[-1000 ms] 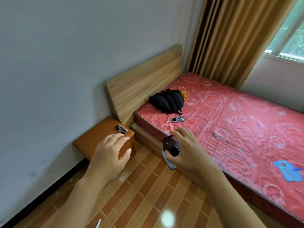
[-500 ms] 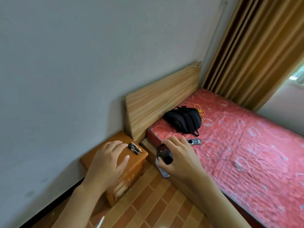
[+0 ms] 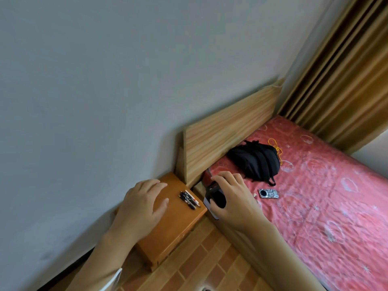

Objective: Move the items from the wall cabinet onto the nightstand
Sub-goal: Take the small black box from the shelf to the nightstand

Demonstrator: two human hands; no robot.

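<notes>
Gripping black-and-white device (image 3: 215,199), right hand (image 3: 233,201) fingers curled; left hand (image 3: 142,206) fingers spread over nightstand (image 3: 178,219).

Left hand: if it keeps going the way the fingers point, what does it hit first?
Probably the wall behind the nightstand. The left hand is open over its top, fingers pointing up-right towards the back edge near the headboard; depth unclear.

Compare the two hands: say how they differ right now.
The left hand lies open, fingers straight, over the nightstand, holding nothing; the right hand curls round a dark object. The left is over the wooden top, the right beside it at the bed's edge. Both are bare, palm down.
</notes>
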